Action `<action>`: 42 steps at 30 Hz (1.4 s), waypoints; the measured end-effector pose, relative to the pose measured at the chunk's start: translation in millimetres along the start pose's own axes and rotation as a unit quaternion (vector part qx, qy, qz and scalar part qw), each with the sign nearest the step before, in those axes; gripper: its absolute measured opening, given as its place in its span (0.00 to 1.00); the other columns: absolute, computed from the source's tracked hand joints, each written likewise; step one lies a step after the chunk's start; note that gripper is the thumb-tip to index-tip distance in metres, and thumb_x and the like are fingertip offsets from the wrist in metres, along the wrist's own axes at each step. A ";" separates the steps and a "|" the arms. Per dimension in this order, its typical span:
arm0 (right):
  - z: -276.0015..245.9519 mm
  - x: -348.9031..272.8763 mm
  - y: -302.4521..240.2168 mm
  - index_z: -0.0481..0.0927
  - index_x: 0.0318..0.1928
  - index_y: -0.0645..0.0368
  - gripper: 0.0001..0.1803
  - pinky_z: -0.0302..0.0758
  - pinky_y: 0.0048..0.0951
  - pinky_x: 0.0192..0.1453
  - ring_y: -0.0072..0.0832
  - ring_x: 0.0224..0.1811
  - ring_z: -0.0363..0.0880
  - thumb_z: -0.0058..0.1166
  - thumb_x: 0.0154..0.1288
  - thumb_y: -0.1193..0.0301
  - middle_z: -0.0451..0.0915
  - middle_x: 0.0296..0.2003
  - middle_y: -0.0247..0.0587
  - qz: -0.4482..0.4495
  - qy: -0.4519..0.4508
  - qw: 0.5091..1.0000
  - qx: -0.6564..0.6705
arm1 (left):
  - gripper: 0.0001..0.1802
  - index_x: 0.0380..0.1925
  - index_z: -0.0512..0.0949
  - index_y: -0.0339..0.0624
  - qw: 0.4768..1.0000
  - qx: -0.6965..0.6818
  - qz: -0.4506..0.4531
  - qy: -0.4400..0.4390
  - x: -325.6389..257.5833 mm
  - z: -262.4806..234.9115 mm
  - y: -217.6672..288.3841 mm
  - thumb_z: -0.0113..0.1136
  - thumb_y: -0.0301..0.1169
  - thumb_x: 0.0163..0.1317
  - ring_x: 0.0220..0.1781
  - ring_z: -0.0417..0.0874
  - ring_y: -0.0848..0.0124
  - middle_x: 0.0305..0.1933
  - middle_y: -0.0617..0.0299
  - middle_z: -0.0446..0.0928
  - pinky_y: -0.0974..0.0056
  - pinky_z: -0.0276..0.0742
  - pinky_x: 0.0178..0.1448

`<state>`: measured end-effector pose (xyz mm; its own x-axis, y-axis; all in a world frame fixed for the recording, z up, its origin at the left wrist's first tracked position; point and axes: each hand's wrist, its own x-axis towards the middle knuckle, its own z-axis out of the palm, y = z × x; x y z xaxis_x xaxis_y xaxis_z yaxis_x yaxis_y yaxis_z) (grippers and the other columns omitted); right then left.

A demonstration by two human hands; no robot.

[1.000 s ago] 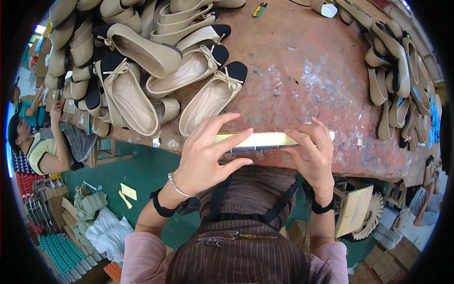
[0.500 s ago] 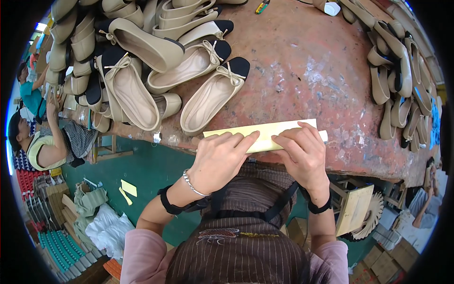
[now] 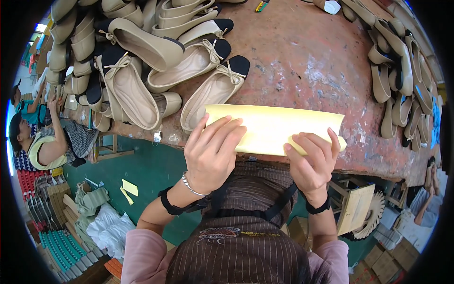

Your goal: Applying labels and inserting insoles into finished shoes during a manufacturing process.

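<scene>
A pale yellow sheet of paper (image 3: 274,125) spans the space between my hands at the table's near edge. Its lower edge looks curled or folded over, and a rolled end shows by my right fingers. My left hand (image 3: 213,149) grips the left part, fingers bent over the front and thumb by the left edge. My right hand (image 3: 312,163) holds the lower right part between bent fingers and thumb. Just beyond the sheet's left end lies a beige flat shoe (image 3: 215,97) with a black toe and a bow, partly covered by the paper.
Many beige shoes (image 3: 135,90) are heaped on the left of the worn reddish table (image 3: 302,71); another row of shoes (image 3: 402,71) lines the right. A yellow-green cutter (image 3: 261,6) lies at the far edge. Co-workers (image 3: 45,146) sit at left. Yellow scraps (image 3: 129,188) lie on the green floor.
The yellow paper has gone from a narrow folded strip to a broader, opened face. My left fingers have spread toward its left end, and my right hand has shifted slightly right and down.
</scene>
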<state>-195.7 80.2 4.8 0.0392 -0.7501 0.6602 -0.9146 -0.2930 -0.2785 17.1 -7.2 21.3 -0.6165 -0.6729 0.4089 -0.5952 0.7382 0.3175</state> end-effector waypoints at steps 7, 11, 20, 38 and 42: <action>3.4 1.0 5.3 0.86 0.36 0.51 0.14 0.72 0.46 0.65 0.31 0.43 0.82 0.65 0.47 0.80 0.82 0.38 0.32 0.028 0.001 0.999 0.038 | 0.18 0.41 0.83 0.46 0.996 0.017 0.080 0.028 1.2 -4.9 2.6 0.67 0.23 0.46 0.44 0.84 0.66 0.51 0.62 0.84 0.47 0.69 0.65; 6.6 6.0 14.9 0.86 0.36 0.56 0.14 0.78 0.41 0.53 0.35 0.38 0.82 0.66 0.45 0.81 0.81 0.33 0.35 0.035 -0.025 0.992 0.118 | 0.17 0.42 0.87 0.50 0.992 0.047 0.114 0.022 6.8 -8.2 0.2 0.70 0.27 0.48 0.36 0.80 0.70 0.45 0.65 0.84 0.51 0.71 0.60; 4.8 9.2 14.2 0.85 0.33 0.58 0.11 0.78 0.36 0.43 0.37 0.31 0.81 0.71 0.46 0.75 0.78 0.24 0.37 0.061 -0.118 0.976 0.170 | 0.14 0.40 0.88 0.48 0.989 -0.098 0.075 -0.079 7.1 -3.1 -10.4 0.73 0.32 0.52 0.29 0.82 0.70 0.27 0.68 0.82 0.57 0.78 0.54; -0.2 14.0 14.1 0.86 0.31 0.57 0.07 0.76 0.35 0.39 0.38 0.30 0.83 0.68 0.48 0.76 0.80 0.22 0.39 0.063 -0.206 0.948 0.233 | 0.07 0.34 0.87 0.40 0.955 -0.243 -0.016 -0.166 17.6 -6.0 5.7 0.71 0.27 0.55 0.29 0.85 0.60 0.30 0.55 0.84 0.64 0.79 0.32; 2.3 19.1 3.0 0.85 0.32 0.57 0.07 0.76 0.35 0.37 0.37 0.28 0.82 0.68 0.49 0.77 0.80 0.21 0.39 0.076 -0.177 0.956 0.220 | 0.06 0.32 0.87 0.39 0.949 -0.262 -0.044 -0.169 17.8 -6.5 6.5 0.71 0.27 0.55 0.29 0.85 0.59 0.28 0.55 0.84 0.63 0.79 0.32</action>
<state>-196.8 63.7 15.0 0.1245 -0.9346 0.3332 -0.6660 -0.3276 -0.6701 5.6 -14.1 36.2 -0.7592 -0.6442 0.0927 -0.3673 0.5416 0.7561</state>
